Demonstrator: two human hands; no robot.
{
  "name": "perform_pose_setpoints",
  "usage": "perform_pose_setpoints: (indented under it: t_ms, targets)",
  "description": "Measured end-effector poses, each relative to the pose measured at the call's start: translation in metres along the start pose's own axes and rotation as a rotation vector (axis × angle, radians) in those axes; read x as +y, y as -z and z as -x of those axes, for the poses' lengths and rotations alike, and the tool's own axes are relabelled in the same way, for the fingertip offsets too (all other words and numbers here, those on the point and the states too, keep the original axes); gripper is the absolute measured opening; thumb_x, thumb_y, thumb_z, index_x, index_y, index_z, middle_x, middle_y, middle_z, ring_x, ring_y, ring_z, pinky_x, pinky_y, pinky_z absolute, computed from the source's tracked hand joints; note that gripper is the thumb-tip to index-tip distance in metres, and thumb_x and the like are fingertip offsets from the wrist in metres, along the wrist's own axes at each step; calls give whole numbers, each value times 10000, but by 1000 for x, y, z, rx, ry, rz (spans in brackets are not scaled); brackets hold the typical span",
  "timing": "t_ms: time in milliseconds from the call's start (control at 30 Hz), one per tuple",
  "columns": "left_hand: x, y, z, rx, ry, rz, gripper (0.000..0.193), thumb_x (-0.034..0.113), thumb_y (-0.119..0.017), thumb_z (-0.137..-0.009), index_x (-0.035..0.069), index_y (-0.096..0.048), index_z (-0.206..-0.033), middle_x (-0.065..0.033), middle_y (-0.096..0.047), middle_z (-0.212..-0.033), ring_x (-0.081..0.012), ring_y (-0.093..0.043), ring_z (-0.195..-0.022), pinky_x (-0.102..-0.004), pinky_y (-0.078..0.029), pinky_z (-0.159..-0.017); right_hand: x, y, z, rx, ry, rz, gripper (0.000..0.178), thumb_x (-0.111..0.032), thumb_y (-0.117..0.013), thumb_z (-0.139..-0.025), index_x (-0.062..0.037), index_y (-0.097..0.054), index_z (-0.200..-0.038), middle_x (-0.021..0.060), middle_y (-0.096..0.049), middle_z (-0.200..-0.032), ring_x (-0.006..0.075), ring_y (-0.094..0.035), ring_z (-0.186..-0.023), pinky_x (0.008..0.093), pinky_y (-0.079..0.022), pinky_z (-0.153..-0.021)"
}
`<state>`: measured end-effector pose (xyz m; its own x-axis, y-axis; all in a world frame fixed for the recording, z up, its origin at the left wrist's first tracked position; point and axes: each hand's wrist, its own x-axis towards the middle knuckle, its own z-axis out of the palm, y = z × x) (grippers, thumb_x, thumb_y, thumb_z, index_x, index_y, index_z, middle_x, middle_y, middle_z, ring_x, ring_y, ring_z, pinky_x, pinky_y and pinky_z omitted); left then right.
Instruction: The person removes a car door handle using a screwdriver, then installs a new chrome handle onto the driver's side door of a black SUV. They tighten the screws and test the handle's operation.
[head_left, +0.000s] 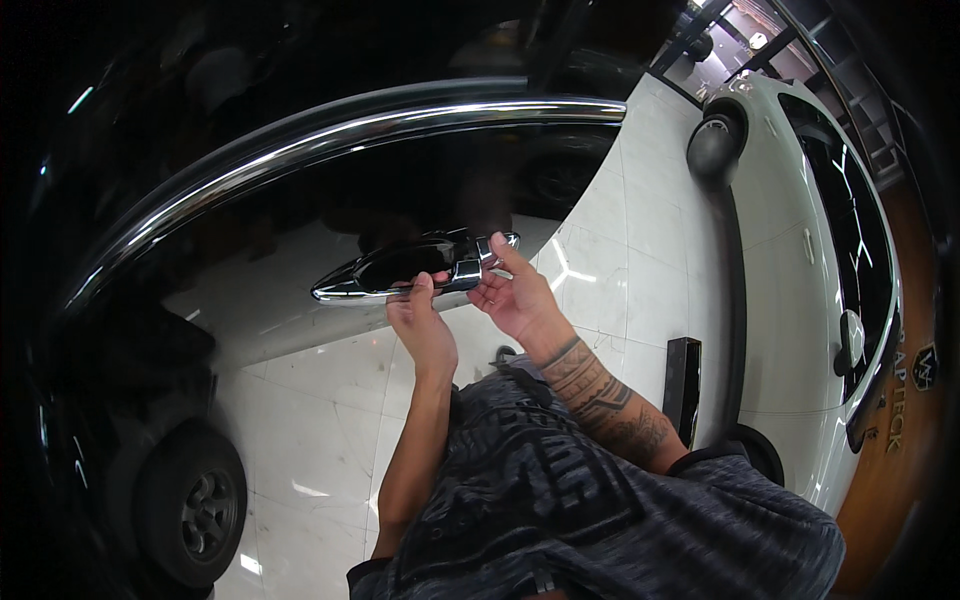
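Pinching low edge of handle [466,272] w/ L hand [422,328], prob. to stay steady; touching its R end w/ half-curled R hand [521,302], can't tell if gripping.

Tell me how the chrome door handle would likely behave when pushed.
The chrome door handle looks stiff: its long shape shows no sag. Its mirror shine suggests a slippery surface. Seated against the black door, it probably won't roll or tip.
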<state>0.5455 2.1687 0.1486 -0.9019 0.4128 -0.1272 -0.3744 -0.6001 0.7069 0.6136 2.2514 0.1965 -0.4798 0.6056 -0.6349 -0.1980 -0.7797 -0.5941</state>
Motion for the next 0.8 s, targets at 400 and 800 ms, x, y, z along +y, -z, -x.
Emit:
perform_pose_setpoints:
  t_ms: [400, 800]
  targets:
    - [6, -5, 3, -17, -5, 45, 92, 63, -551, -862, 12, -480, -889, -76, -560, -847, -160, -587, -794, -294, -461, -806, 7, 7, 0, -12, 238, 111, 294, -262, -722, -765, -88, -494, -829, 31, -589, -755, 134, -574, -700, 272, -461, -628]
    - [-4, 2, -1, -32, -5, 48, 125, 78, -553, -875, 14, -446, -874, -90, -553, -850, -182, -596, -815, -300, -469, -815, 7, 1, -10, -25, 357, -155, 123, -138, -619, -800, -66, -531, -751, 41, -542, -726, 155, -530, -672, 301, -463, -664]
